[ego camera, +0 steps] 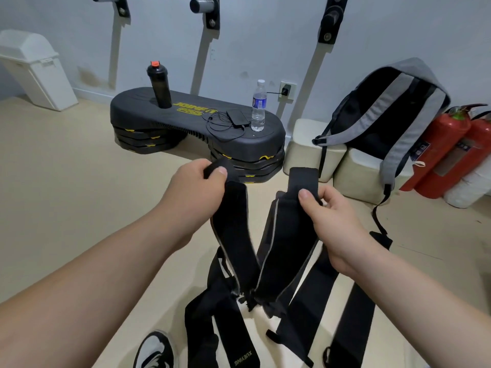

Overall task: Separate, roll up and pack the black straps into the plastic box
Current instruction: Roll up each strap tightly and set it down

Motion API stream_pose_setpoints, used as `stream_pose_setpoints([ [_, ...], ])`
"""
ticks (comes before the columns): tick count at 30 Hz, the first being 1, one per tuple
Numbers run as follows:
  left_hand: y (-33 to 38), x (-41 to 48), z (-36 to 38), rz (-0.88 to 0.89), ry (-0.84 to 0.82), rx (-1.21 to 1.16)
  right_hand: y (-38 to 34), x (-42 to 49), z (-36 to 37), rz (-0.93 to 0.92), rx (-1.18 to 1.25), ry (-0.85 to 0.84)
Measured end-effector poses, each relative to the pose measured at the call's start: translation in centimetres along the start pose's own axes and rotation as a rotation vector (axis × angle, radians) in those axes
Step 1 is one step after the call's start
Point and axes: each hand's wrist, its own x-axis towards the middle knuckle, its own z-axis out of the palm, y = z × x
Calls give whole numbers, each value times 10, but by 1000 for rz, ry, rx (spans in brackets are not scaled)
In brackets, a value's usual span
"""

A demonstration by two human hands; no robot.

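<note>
My left hand grips the top end of one black strap, and my right hand pinches the top end of a second black strap. The two straps spread apart at the top in a V and meet lower down in a tangle. Several more black straps hang from that tangle towards the floor, one printed with XUEYING. No plastic box is in view.
A black step platform with a shaker bottle, a water bottle and a phone stands ahead. A grey backpack leans on white blocks at right, beside red fire extinguishers. A white bin stands far left. A shoe shows below.
</note>
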Motion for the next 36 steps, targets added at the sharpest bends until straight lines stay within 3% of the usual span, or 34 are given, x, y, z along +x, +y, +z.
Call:
stream_pose_setpoints([
  [5,12,-17,2,42,-235,-28,4,-2,6,117,101,-115],
  [9,26,-28,3,11,-346,-126,3,0,9,165,152,-104],
  [16,27,-30,14,11,-375,-105,3,-8,14,47,127,-203],
  [25,13,-26,22,239,-295,9,-6,-16,17,91,193,-294],
  [33,10,-24,27,246,-264,-22,-10,-20,16,112,232,-337],
  [36,9,-24,28,239,-245,-13,-13,-24,17,158,295,-433],
])
